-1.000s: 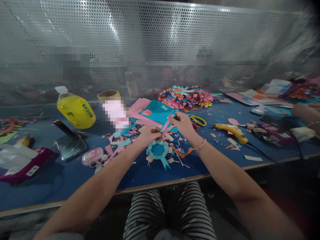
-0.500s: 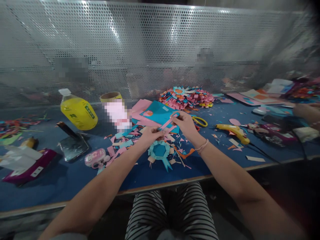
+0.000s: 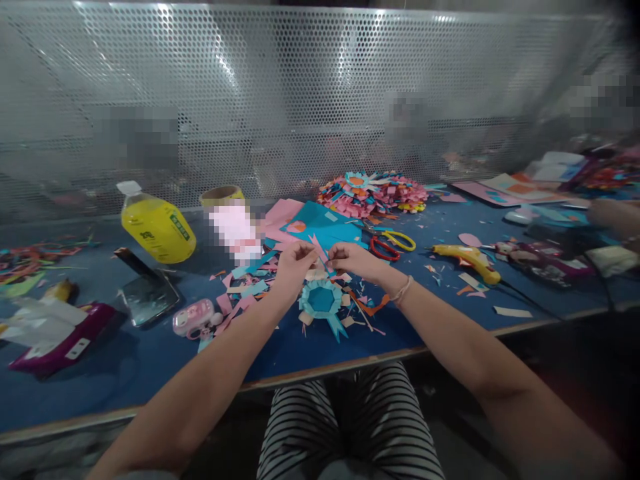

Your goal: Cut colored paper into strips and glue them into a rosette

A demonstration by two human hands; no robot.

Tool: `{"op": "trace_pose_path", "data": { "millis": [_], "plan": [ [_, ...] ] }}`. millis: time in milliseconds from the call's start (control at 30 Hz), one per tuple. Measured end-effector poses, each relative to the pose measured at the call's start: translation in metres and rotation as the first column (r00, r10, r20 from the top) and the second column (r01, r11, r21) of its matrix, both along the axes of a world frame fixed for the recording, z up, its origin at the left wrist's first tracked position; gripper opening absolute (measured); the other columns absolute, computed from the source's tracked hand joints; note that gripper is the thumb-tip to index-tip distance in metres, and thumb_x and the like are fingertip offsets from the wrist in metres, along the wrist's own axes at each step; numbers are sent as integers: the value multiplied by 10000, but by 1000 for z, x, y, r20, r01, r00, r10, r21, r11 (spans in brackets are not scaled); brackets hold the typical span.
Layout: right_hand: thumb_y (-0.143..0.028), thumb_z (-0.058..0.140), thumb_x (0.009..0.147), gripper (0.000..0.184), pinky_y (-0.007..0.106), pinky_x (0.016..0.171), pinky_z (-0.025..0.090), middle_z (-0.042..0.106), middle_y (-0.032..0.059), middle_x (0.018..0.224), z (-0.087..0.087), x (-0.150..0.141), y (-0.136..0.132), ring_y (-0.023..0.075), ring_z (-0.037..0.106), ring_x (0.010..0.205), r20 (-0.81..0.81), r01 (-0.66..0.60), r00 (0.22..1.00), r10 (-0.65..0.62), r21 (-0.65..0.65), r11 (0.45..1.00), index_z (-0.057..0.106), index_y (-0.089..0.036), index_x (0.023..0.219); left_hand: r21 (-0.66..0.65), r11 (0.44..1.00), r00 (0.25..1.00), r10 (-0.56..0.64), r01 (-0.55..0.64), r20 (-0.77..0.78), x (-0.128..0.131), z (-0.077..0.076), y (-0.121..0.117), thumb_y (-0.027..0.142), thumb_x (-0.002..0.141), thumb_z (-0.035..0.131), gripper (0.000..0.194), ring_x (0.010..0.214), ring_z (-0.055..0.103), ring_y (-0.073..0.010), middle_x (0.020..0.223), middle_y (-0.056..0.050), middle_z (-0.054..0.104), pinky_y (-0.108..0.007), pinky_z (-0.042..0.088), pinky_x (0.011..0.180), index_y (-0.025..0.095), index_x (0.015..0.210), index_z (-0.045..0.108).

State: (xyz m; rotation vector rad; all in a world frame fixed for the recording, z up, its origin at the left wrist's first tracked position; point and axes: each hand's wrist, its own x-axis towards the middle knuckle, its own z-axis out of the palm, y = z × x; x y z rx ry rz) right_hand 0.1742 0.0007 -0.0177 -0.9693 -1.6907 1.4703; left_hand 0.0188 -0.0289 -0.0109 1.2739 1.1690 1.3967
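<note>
With 12 o'clock at the tabletop's (image 3: 280, 355) far side, a narrow pink paper strip (image 3: 319, 247) sits between the hands, its long axis running from 11 to 5 o'clock and its free tip toward 11. The left hand's (image 3: 296, 263) grip pinches it from 9 o'clock, the right hand's (image 3: 357, 261) from 3. Just beyond the strip's 6 o'clock side lies a blue rosette (image 3: 321, 298), tails pointing to 5.
</note>
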Motion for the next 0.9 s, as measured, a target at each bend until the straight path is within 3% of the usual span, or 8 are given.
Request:
{"op": "trace_pose_path", "data": {
  "millis": [133,267,333,400,500,600,767,900],
  "plan": [
    [-261,687,628,215,224,532,467,550,-58,563,2,-3,-1,73,517,501,-46,21,999,-21,0,1000,496,-175,675,-32,999,999,-34,34,1,2,-3,0,355,561,726,314,563,532,-90,606,44,542,-242,470,587,163,694,517],
    [-297,662,669,212,227,548,451,571,-41,581,5,-10,-6,90,538,532,40,-20,999,16,103,994,485,-182,695,3,998,996,-65,65,-58,1,-3,1,351,614,684,262,582,533,-99,589,35,537,-240,468,598,167,660,504],
    [-284,606,722,147,229,580,443,596,-19,628,9,-5,-7,99,553,580,150,-13,988,-21,224,975,503,-180,710,23,998,994,-64,67,-83,-1,-3,2,343,634,669,240,580,527,-99,582,31,537,-244,471,613,166,649,507],
    [-266,575,749,99,234,625,425,619,7,710,13,15,-7,113,559,652,317,8,937,-150,408,913,537,-179,721,15,999,996,-44,45,-74,-2,-3,5,337,641,662,235,574,532,-100,575,30,543,-253,477,630,169,651,498],
    [-296,622,722,137,250,621,378,612,33,731,22,73,-4,146,539,676,597,-19,699,-395,567,823,554,-182,687,-23,999,999,-27,27,-25,-4,-2,9,317,636,659,233,587,561,-108,606,18,587,-255,481,623,174,666,477],
    [-305,615,720,177,257,580,343,576,32,627,27,139,-5,158,525,615,826,48,349,-442,456,889,540,-188,611,-19,1000,999,-17,18,33,-6,-3,14,287,642,643,216,604,589,-114,650,8,625,-249,478,606,183,682,458],
    [-326,584,737,172,287,605,387,615,90,674,21,200,-23,207,576,674,928,91,162,-336,325,941,618,-163,692,-8,999,999,31,-31,24,-12,-7,22,248,642,630,189,544,574,-105,593,22,608,-252,469,592,187,684,456],
    [-340,626,725,394,393,747,411,583,256,1047,-3,215,-41,348,554,981,876,248,-134,-464,483,840,602,-84,1024,26,999,999,42,-42,-16,-12,-9,21,261,641,624,181,524,549,-98,594,20,606,-239,442,558,189,681,462]
  ]
}}
